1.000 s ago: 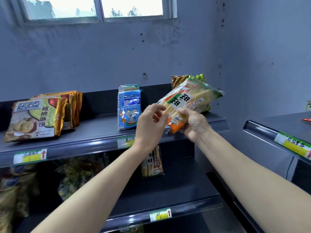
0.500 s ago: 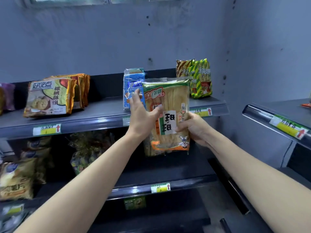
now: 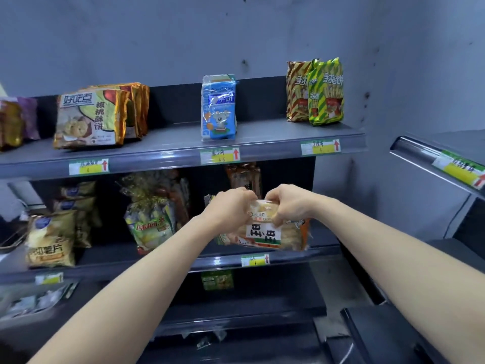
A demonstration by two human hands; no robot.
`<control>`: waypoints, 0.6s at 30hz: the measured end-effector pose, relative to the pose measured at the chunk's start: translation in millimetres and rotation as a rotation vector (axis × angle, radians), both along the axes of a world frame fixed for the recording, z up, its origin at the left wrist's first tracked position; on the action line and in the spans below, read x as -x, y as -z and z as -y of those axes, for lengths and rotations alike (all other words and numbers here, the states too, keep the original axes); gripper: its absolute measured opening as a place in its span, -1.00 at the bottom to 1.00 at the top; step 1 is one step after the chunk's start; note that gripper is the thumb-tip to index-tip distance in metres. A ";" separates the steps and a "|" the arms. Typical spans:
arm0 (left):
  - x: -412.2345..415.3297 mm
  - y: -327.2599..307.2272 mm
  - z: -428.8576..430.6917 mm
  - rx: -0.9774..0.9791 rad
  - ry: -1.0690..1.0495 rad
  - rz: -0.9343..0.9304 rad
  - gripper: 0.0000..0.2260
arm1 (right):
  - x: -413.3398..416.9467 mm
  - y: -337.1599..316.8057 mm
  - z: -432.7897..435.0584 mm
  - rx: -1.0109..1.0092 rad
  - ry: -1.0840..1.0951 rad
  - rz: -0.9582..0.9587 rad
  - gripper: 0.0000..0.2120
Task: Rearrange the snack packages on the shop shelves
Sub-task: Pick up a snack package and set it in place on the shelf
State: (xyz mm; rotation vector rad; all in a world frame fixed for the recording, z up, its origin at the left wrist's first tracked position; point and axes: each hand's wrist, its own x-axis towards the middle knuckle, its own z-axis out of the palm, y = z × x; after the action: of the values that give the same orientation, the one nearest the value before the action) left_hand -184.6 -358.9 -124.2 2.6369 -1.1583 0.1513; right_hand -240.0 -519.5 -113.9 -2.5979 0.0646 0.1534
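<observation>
Leftmost, on the middle shelf (image 3: 105, 269), a chip bag (image 3: 49, 237) and a green bag (image 3: 152, 222) are stood upright. Next, the left hand (image 3: 228, 208) is curled over the top left of the cracker pack (image 3: 273, 232), with its fingers clamped on the upper edge. A rear pack (image 3: 244, 177) is stood just behind. The cracker pack is held tilted, label outward, at the front of the middle shelf near its right end. Whether its lower edge touches the shelf cannot be told. The right hand (image 3: 291, 206) is clamped on the top right corner in the same way. The pack is judged light, its film slick and crinkly, and the crackers inside brittle. It is best taken by the sealed end or by both side edges, and not squeezed across the middle.
</observation>
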 end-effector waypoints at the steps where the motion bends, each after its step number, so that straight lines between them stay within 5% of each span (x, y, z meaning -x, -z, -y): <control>1: -2.2 4.3 -2.3 0.024 -0.034 -0.040 -0.66 | -1.7 2.9 -2.0 0.021 -0.004 0.017 -0.75; 8: -38.5 36.6 -27.3 0.332 -0.242 -0.443 -0.87 | -18.6 26.4 20.4 0.056 0.226 0.237 -0.31; 11: -54.7 51.0 -32.8 0.552 -0.341 -0.620 -0.87 | -29.4 41.7 30.2 -0.169 0.333 0.190 -0.17; 15: -71.3 73.3 -27.5 0.838 -0.393 -0.907 -0.84 | -49.4 66.3 27.6 -0.463 0.390 -0.023 -0.15; 18: -84.0 90.5 -16.7 0.898 -0.370 -0.996 -0.86 | -65.6 86.0 20.6 -0.645 0.372 -0.156 -0.43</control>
State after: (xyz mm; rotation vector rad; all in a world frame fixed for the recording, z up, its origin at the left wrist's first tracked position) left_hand -100.6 -342.2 -214.7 1.6705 -0.1611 -0.4304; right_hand -174.4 -540.1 -199.9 -1.8894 0.4705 0.2014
